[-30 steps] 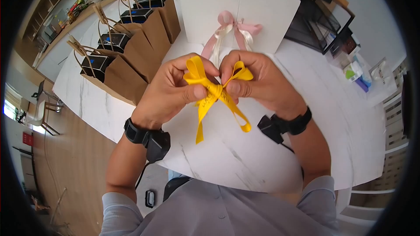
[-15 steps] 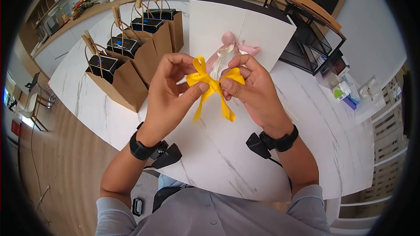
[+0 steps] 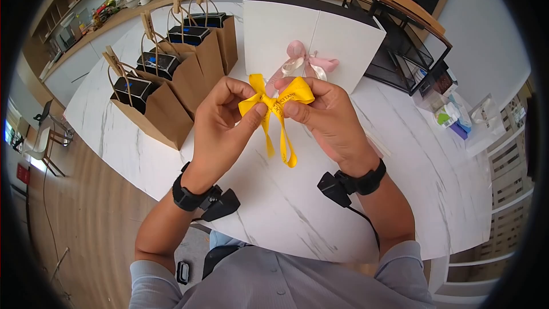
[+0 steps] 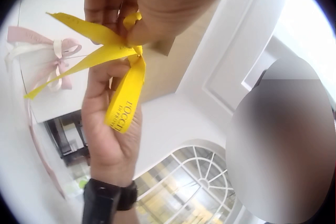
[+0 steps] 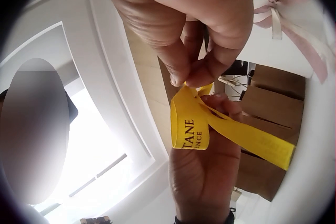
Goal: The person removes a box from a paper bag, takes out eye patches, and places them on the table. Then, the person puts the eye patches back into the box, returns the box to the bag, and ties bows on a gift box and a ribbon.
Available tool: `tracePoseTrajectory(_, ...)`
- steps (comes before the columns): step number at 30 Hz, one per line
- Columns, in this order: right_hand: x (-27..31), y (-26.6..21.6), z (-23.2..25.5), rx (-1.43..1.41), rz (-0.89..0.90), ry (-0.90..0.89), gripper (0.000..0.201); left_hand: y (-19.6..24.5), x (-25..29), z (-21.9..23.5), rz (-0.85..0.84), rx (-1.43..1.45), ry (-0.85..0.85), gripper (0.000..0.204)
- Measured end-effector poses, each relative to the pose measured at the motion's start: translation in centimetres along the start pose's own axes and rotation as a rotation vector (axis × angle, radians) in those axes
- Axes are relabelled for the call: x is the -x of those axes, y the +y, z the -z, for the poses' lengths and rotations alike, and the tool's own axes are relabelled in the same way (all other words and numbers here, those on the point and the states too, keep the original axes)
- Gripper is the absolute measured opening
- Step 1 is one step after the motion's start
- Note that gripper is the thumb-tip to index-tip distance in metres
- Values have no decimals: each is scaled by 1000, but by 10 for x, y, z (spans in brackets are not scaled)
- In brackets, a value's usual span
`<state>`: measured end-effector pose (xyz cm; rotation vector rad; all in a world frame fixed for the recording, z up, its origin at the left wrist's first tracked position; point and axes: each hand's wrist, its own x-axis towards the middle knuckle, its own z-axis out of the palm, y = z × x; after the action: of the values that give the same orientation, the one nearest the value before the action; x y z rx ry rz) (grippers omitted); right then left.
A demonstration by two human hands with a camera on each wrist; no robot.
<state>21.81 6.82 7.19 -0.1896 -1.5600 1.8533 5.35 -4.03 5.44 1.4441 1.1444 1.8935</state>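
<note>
Both hands hold a yellow printed ribbon tied in a bow (image 3: 272, 103) above the marble-patterned table. The left hand (image 3: 220, 129) pinches the left loop beside the knot between thumb and fingers. The right hand (image 3: 331, 126) pinches the right loop near the knot. Two tails hang below the knot. In the left wrist view a loop with dark lettering (image 4: 126, 100) lies in front of the right palm. In the right wrist view the ribbon's loop (image 5: 189, 121) shows in front of the left palm, with the right fingertips at its top.
Behind the hands stands a white box (image 3: 343, 40) with a pink and white bow (image 3: 309, 64). Several brown paper bags (image 3: 157, 111) with clothespins on their handles stand at the left. A black rack (image 3: 400, 51) and small packages (image 3: 454, 117) are at the right.
The hands and bow have shifted slightly left since half a second ago. The right loop is spread wider and shows its lettering; the tails hang closer together than a second ago.
</note>
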Motion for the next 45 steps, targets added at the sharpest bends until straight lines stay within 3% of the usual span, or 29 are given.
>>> tracePoseTrajectory(3, 0, 1, 2, -38, 6, 28, 24, 10, 1, -6, 92, 122, 24, 20)
tracePoseTrajectory(9, 1, -2, -6, 87, 83, 28, 22, 9, 1, -17, 76, 90, 36, 20)
tracePoseTrajectory(12, 1, -3, -9, 168, 187, 157, 20, 7, -1, -14, 153, 109, 11, 22)
tracePoseTrajectory(16, -1, 5, -1, 271, 213, 126, 25, 3, 2, -18, 159, 48, 24, 24)
tracePoseTrajectory(18, -1, 5, 1, 324, 252, 118, 27, 0, 3, -19, 39, 45, 74, 26)
tracePoseTrajectory(24, 1, -9, 5, 188, 165, 105, 23, -1, -1, -13, 50, 26, 75, 24)
tracePoseTrajectory(26, 1, -15, 7, 172, 3, 86, 20, -2, -1, -13, 52, 10, 72, 24)
tracePoseTrajectory(33, -1, -7, 16, 123, 131, -35, 20, 2, -8, -19, 143, 160, 90, 21)
tracePoseTrajectory(35, -1, -14, 16, 149, -16, -25, 22, -4, -7, -19, 109, 119, 86, 20)
tracePoseTrajectory(42, -1, -11, 28, 138, -100, -104, 29, -8, -8, -19, 15, 33, 52, 20)
tracePoseTrajectory(45, -3, -11, 30, 107, -145, -118, 32, -5, -8, -18, 119, 90, 51, 20)
